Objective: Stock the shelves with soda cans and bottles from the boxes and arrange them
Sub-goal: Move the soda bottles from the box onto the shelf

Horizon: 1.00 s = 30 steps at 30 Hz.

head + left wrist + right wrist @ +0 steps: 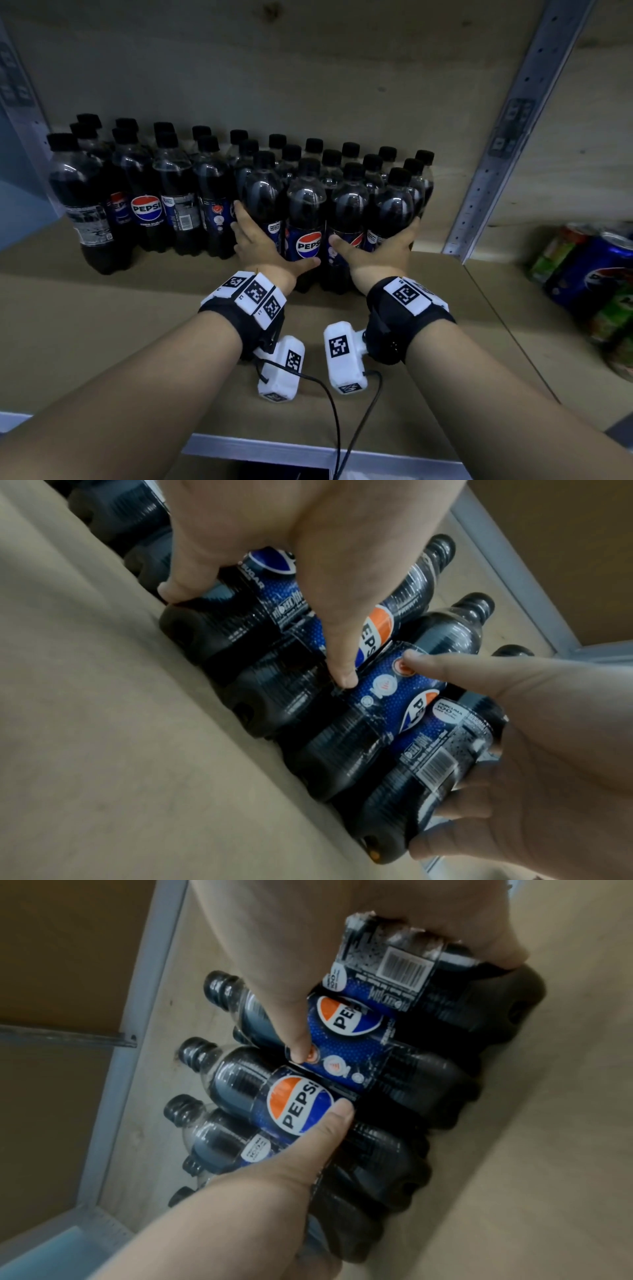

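The left hand (255,243) and right hand (380,246) clasp opposite ends of the front bottle row (306,205), pressing it together. That likely lets it slide as one block toward the back edge of the shelf (102,325).

The shelf board (102,325) is viewed from the head, forward and downward, at arm's length. The front row of Pepsi bottles (308,219) is seen close and rolled sideways from each wrist, and is shared by all views. The right hand (548,750) is caught from the left wrist, the left hand (308,1164) from the right.
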{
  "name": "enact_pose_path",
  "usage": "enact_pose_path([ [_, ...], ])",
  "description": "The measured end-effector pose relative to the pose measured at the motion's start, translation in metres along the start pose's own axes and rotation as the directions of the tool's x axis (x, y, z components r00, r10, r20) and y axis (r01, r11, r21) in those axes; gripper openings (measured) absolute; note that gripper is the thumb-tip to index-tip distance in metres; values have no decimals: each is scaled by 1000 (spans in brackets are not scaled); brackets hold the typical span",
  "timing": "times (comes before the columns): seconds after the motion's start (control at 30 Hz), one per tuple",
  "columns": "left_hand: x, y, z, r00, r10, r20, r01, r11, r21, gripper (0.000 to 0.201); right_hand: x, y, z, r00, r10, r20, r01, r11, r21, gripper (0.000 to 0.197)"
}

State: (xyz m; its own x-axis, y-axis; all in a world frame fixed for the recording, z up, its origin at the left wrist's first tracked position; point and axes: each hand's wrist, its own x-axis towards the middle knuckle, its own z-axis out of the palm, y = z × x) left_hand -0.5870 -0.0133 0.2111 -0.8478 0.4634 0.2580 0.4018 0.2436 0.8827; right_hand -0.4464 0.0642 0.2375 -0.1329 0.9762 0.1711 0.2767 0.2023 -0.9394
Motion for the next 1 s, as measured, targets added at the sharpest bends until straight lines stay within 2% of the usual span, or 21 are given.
enact_pose_path([
  [0.23,-1,1,6,999,-16,-51,18,1000,23,162,-4,1,-2,1000,-10,5,10,1000,-4,135],
  [0.47,-1,2,1,1000,-21,-5,22,994,110,161,-1,1,-3,999,20,47,-19,1000,-19,135],
  [0.6,-2,9,-13,993,-58,98,47,992,116,156,-1,1,-9,994,52,92,-49,998,-35,127],
  [0.77,-1,30,-54,961,-106,255,62,983,172,124,-10,-3,-34,970,123,210,-107,991,-84,111],
  [0.87,-9,35,-80,952,-68,298,-18,961,276,104,-28,-3,-55,952,113,283,-56,978,-203,88],
  [0.93,-23,36,-99,935,-34,353,-112,917,384,105,-45,-7,-70,933,101,347,13,951,-310,75],
  [1.0,-40,39,-115,901,-40,431,-196,849,490,107,-63,-14,-85,906,68,418,117,909,-399,72],
])
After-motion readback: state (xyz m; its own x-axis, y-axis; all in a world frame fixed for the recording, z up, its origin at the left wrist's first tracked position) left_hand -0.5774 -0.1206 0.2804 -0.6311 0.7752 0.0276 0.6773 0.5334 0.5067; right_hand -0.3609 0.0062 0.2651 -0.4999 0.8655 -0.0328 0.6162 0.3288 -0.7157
